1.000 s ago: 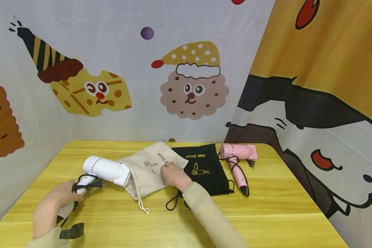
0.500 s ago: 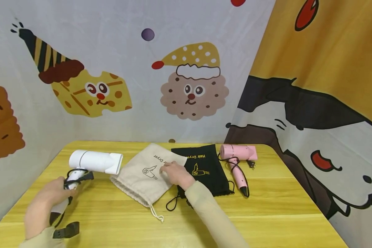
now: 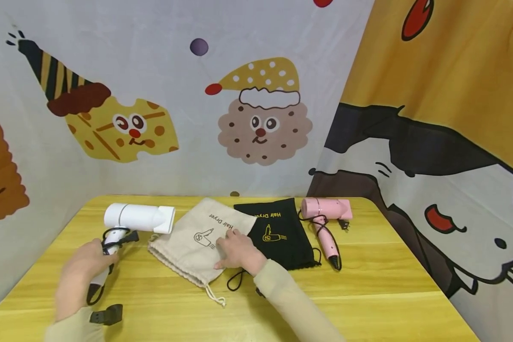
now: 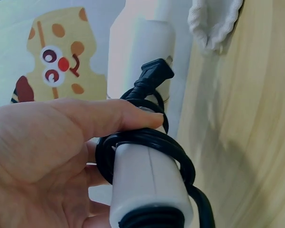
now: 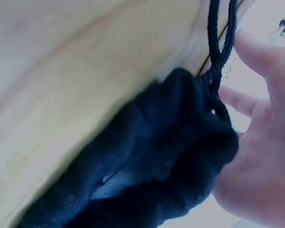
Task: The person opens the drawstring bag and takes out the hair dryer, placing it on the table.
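Observation:
My left hand (image 3: 85, 261) grips the handle of a white hair dryer (image 3: 138, 217), whose nozzle points right beside the beige drawstring bag. In the left wrist view, the thumb lies over the black cord (image 4: 147, 137) wound round the handle, and the plug (image 4: 156, 70) sticks up. The beige bag (image 3: 192, 225) lies printed side up, its gathered mouth toward the lower left. My right hand (image 3: 239, 251) rests on the bag's right part with fingers and thumb spread. A black drawstring bag (image 3: 278, 237) lies partly under the beige one; its mouth (image 5: 147, 156) fills the right wrist view.
A pink hair dryer (image 3: 325, 209) with its cord wrapped round it lies at the right of the wooden table (image 3: 367, 294). A white cord (image 3: 215, 298) trails from the beige bag, and a black cord loop (image 3: 235, 281) from the black one. Printed curtains stand behind.
The white hair dryer's nozzle came out of the beige bag's mouth to the left, then shifted back right a little. The bag settled flatter. My right hand's thumb has spread outward on it.

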The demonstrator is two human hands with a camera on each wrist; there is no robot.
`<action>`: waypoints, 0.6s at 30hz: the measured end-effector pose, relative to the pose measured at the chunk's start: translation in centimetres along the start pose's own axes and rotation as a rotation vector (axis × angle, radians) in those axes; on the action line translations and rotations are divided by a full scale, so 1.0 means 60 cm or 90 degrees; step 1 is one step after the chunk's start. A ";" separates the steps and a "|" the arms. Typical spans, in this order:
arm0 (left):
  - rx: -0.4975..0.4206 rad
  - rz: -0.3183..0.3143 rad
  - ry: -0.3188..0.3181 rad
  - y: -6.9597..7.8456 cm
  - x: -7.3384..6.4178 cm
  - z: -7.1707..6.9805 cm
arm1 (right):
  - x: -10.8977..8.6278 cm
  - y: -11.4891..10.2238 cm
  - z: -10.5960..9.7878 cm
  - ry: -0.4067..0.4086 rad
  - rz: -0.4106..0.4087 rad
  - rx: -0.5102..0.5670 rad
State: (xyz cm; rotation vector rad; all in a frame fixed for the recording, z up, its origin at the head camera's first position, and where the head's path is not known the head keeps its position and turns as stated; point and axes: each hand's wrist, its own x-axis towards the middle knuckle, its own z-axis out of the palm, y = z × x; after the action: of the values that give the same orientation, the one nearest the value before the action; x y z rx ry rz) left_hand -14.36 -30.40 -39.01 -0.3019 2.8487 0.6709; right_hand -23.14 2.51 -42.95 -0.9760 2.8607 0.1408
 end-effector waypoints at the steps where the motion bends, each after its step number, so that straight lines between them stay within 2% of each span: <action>1: -0.001 -0.001 0.005 0.002 0.002 0.001 | 0.000 -0.001 0.000 -0.003 -0.002 -0.003; 11: 0.017 -0.005 0.037 0.009 0.017 0.018 | 0.008 0.016 -0.008 -0.073 -0.052 0.036; 18: 0.015 -0.033 0.042 0.007 0.022 0.031 | 0.012 0.029 -0.010 -0.109 -0.034 0.049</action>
State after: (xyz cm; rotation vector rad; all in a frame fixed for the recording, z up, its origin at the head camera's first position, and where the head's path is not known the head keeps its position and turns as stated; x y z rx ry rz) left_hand -15.43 -29.36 -40.77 -0.3995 2.8985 0.6291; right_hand -24.81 3.36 -42.35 -0.9751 2.6614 0.1027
